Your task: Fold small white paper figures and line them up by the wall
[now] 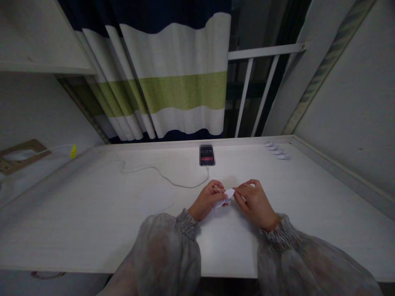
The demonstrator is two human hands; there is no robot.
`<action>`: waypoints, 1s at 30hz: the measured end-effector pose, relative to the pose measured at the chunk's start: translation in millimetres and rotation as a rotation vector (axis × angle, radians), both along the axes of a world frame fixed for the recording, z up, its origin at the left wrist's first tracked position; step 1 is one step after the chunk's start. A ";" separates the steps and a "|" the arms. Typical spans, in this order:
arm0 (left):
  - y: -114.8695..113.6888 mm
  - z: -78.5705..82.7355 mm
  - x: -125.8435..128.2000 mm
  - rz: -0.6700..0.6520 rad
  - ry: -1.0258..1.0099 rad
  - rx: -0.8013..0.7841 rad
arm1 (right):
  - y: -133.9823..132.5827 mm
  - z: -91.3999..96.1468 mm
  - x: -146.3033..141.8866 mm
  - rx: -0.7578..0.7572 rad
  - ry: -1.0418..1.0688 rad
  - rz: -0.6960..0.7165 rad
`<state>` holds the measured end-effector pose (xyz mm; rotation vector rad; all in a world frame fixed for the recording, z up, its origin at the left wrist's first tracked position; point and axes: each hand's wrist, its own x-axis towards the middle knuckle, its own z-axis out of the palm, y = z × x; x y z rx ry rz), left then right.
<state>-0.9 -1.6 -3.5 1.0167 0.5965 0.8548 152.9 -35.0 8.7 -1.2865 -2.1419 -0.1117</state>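
Observation:
Between my two hands is a small piece of folded white paper, held just above the white desk. My left hand grips it between thumb and fingers, with a ring on one finger. From the other side, my right hand pinches the paper's right-hand tip, its fingers closed together. The exact folds are too small to make out, and the fingers cover part of the paper.
A phone lies at the back, with a white cable trailing left. White paper sheets lie left of my hands. Several small folded paper pieces are lined up at the back right. A striped curtain hangs behind the desk.

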 end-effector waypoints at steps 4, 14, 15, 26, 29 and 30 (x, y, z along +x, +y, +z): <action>-0.2 -1.1 -0.2 0.003 -0.002 -0.003 | 1.1 -0.6 1.0 -0.010 -0.017 0.006; -0.9 -1.4 -0.2 0.014 -0.003 -0.020 | 2.2 -2.0 3.3 0.063 -0.051 0.008; -0.8 -1.6 -0.3 0.011 -0.002 -0.023 | 2.2 -2.1 3.1 0.067 -0.051 0.005; 0.3 -3.2 -1.0 0.012 0.001 -0.010 | 1.4 -2.2 4.6 0.114 -0.032 -0.003; 0.2 -3.5 -0.9 0.007 -0.003 -0.009 | 1.1 -1.8 5.4 0.115 -0.031 -0.002; 0.1 -3.2 -0.8 0.008 -0.002 -0.012 | 0.9 -1.4 5.4 0.110 -0.035 0.001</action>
